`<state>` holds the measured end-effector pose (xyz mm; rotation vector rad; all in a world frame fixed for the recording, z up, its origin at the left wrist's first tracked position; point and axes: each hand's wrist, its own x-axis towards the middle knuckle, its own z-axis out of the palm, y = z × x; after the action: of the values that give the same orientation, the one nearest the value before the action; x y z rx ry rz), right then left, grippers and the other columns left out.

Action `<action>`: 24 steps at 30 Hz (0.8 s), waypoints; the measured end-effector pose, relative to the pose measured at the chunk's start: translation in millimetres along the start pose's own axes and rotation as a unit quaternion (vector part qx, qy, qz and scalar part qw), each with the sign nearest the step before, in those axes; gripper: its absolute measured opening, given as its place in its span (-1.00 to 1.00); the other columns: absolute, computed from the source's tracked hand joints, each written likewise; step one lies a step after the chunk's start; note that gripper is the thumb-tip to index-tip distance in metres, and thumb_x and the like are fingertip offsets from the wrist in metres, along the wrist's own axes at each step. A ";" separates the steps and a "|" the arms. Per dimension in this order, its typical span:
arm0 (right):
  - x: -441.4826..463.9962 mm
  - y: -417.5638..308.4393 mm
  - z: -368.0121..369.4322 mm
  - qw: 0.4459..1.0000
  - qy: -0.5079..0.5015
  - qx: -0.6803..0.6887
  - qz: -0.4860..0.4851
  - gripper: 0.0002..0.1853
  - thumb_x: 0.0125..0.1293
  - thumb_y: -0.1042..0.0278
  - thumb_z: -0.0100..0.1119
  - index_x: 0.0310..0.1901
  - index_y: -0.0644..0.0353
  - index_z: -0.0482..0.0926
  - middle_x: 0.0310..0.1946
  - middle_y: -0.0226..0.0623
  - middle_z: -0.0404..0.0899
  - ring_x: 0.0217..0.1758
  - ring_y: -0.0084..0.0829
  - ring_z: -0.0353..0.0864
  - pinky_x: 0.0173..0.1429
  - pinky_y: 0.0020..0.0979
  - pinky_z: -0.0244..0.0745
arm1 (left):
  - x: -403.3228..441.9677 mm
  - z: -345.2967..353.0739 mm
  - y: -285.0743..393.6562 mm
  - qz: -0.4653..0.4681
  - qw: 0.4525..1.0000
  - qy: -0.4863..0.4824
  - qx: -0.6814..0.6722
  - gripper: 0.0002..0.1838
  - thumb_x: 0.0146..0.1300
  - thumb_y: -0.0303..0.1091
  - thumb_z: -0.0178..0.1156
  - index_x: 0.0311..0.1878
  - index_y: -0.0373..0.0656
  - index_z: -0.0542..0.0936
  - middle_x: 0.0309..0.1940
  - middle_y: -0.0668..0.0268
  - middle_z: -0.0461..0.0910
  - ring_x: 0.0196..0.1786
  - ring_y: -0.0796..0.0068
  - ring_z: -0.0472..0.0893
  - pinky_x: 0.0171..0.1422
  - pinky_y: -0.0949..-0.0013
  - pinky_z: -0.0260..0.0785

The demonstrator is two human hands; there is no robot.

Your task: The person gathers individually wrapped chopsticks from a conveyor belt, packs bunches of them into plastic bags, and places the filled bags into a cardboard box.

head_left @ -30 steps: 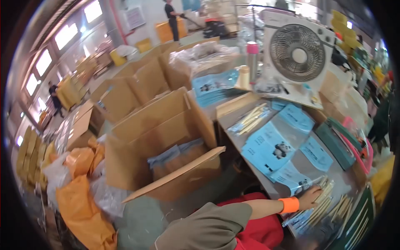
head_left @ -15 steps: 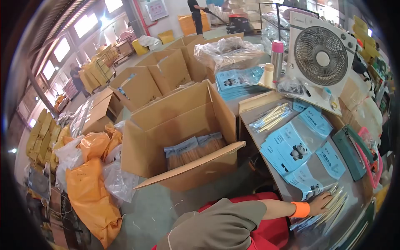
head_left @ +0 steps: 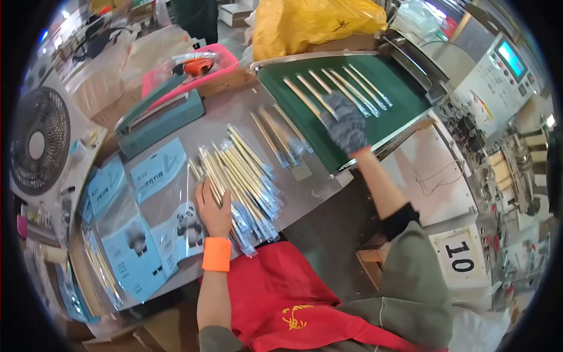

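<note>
My left hand (head_left: 214, 208), with an orange wristband, is closed around a few wrapped chopsticks at the left edge of a pile of wrapped chopsticks (head_left: 241, 176) on the grey table. My right hand (head_left: 345, 123) wears a dark grey knitted glove and reaches over the green conveyor belt (head_left: 387, 70). Its fingers are closed over the lower ends of several chopsticks; the glove hides part of the grip. More wrapped chopsticks (head_left: 363, 88) lie on the belt to its right. Between my hands, a few packs (head_left: 280, 138) lie apart. Blue panda-print bags (head_left: 158, 170) spread left of my left hand.
A green sealer-like device (head_left: 161, 120) and a pink basket (head_left: 226, 56) stand at the back left. A fan (head_left: 36, 144) is far left. Beyond the belt sits a yellow sack (head_left: 316, 26); a machine with a lit screen (head_left: 510, 58) is at right.
The view has swung right, from cartons and bags to the table and conveyor belt. My left hand remains at the chopstick pile, and my gloved right hand now shows over the belt.
</note>
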<state>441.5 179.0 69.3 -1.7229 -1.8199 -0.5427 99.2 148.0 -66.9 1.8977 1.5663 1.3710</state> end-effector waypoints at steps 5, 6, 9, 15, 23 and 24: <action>44.8 137.3 13.6 0.932 -0.172 -0.290 0.135 -0.52 0.18 0.03 0.06 0.01 0.22 0.55 0.03 0.05 0.52 0.14 -0.01 0.44 0.31 -0.16 0.26 | 0.8 -4.1 -2.0 -0.029 0.999 -0.019 0.042 -0.36 0.11 -0.26 0.30 0.24 -0.29 0.35 0.17 -0.07 0.32 0.23 -0.03 0.32 0.34 0.13 0.15; 44.9 174.9 28.0 0.933 -0.156 -0.239 0.221 -0.47 0.24 -0.08 -0.02 0.02 0.21 0.55 0.05 0.03 0.51 0.19 0.00 0.41 0.32 -0.15 0.24 | 0.7 -4.7 -3.6 -0.019 0.999 -0.010 0.043 -0.34 0.10 -0.24 0.30 0.25 -0.29 0.35 0.16 -0.07 0.32 0.23 -0.04 0.32 0.33 0.13 0.16; 44.1 201.9 66.2 0.918 -0.115 -0.212 0.314 -0.51 0.23 -0.06 -0.02 -0.03 0.18 0.57 -0.03 0.02 0.54 0.05 0.01 0.51 0.17 -0.13 0.37 | 1.7 -1.0 -5.1 -0.024 1.000 -0.002 0.020 -0.30 0.07 -0.21 0.32 0.25 -0.28 0.33 0.15 -0.09 0.32 0.22 -0.07 0.32 0.32 0.12 0.18; 25.5 77.1 79.6 0.994 -0.074 -0.069 0.038 -0.74 0.28 0.24 -0.08 -0.19 0.08 0.61 -0.20 -0.11 0.60 -0.11 -0.08 0.55 0.06 -0.16 0.42 | 0.3 -0.3 -0.9 -0.029 0.999 0.038 -0.003 -0.28 0.06 -0.20 0.32 0.28 -0.26 0.30 0.20 -0.11 0.26 0.25 -0.09 0.30 0.33 0.12 0.18; 1.2 -76.1 142.0 0.981 -0.181 -0.060 0.039 -0.54 0.23 0.09 -0.01 0.06 0.21 0.49 0.03 -0.02 0.51 0.13 -0.06 0.45 0.28 -0.19 0.28 | 22.7 -0.9 7.7 -0.158 0.984 -0.048 -0.059 -0.18 0.11 0.00 0.26 0.30 -0.34 0.22 0.22 -0.13 0.29 0.29 -0.05 0.29 0.36 0.16 0.16; 0.4 -64.8 180.9 0.973 -0.211 -0.065 0.075 -0.48 0.22 0.05 0.02 0.11 0.24 0.46 0.08 0.01 0.48 0.18 -0.04 0.42 0.31 -0.18 0.27 | 25.0 -10.2 5.6 -0.162 0.985 -0.026 -0.051 -0.18 0.11 0.00 0.26 0.30 -0.34 0.22 0.22 -0.13 0.29 0.29 -0.05 0.29 0.36 0.16 0.16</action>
<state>354.4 289.9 -61.4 -2.1745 -1.9430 -0.2479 92.5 165.0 -46.2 1.5252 1.6577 1.2247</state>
